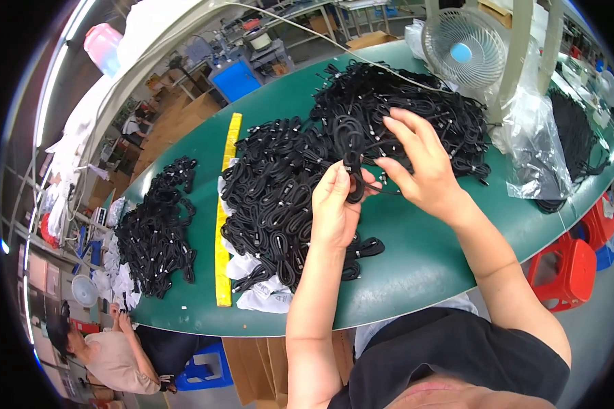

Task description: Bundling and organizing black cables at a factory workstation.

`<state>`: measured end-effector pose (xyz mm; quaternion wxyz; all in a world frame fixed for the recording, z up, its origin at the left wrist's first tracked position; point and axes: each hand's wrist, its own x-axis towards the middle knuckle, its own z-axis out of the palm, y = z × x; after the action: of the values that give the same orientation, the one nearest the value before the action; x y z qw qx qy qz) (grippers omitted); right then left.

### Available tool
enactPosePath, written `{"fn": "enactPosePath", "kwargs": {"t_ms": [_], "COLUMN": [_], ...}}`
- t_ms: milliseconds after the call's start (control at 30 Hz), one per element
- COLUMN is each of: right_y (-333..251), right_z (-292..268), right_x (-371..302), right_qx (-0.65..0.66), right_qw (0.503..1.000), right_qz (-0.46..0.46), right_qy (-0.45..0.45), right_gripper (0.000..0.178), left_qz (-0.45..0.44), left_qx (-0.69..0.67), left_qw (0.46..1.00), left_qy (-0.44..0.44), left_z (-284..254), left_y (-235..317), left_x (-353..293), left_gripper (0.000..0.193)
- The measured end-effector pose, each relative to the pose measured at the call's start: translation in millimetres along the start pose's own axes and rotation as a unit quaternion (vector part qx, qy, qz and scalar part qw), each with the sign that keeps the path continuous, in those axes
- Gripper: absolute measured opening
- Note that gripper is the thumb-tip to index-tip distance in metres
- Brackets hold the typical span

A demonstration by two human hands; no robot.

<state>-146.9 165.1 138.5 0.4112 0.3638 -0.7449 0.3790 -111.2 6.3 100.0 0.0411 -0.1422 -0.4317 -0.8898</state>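
Observation:
My left hand (pixel 335 208) is closed on a coiled black cable (pixel 350 140), pinched between thumb and fingers above the green table. The coil stands up from the grip, and a loose strand with a small connector trails to its right. Just right of it, my right hand (pixel 423 167) is open with thumb and fingers apart, close to that strand. Behind the hands lies a big heap of black cables (pixel 430 116). Left of my left hand is a pile of bundled black cables (pixel 273 184), each coil wound up with light connector ends showing.
A yellow strip (pixel 224 238) divides the green table (pixel 416 273), with another cable pile (pixel 160 232) beyond it. White cloth or bags (pixel 262 296) lie under the near bundles. A fan (pixel 462 51) and clear plastic (pixel 539 150) stand right. A seated person (pixel 109 354) works at left.

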Motion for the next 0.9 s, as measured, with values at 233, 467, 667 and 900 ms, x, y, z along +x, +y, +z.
{"fn": "enactPosePath", "kwargs": {"t_ms": [233, 467, 667, 900], "right_y": [-27, -25, -22, -22], "right_z": [-7, -5, 6, 21], "right_x": [-4, -7, -15, -24], "right_qx": [-0.134, -0.122, 0.017, 0.063], "right_qw": [0.987, 0.987, 0.994, 0.997], "right_qz": [-0.080, -0.079, -0.055, -0.016], "right_qy": [-0.041, -0.075, -0.093, -0.051], "right_gripper": [0.033, 0.021, 0.009, 0.005], "left_qz": [0.070, 0.039, 0.078, 0.107], "left_qx": [-0.101, -0.169, -0.107, -0.107], "left_qw": [0.992, 0.984, 0.987, 0.983], "left_qy": [0.041, 0.048, 0.093, 0.099], "left_z": [13, 18, 13, 29], "left_y": [4, 12, -6, -10], "left_x": [-11, -15, -12, -20], "left_gripper": [0.027, 0.032, 0.033, 0.031]}}
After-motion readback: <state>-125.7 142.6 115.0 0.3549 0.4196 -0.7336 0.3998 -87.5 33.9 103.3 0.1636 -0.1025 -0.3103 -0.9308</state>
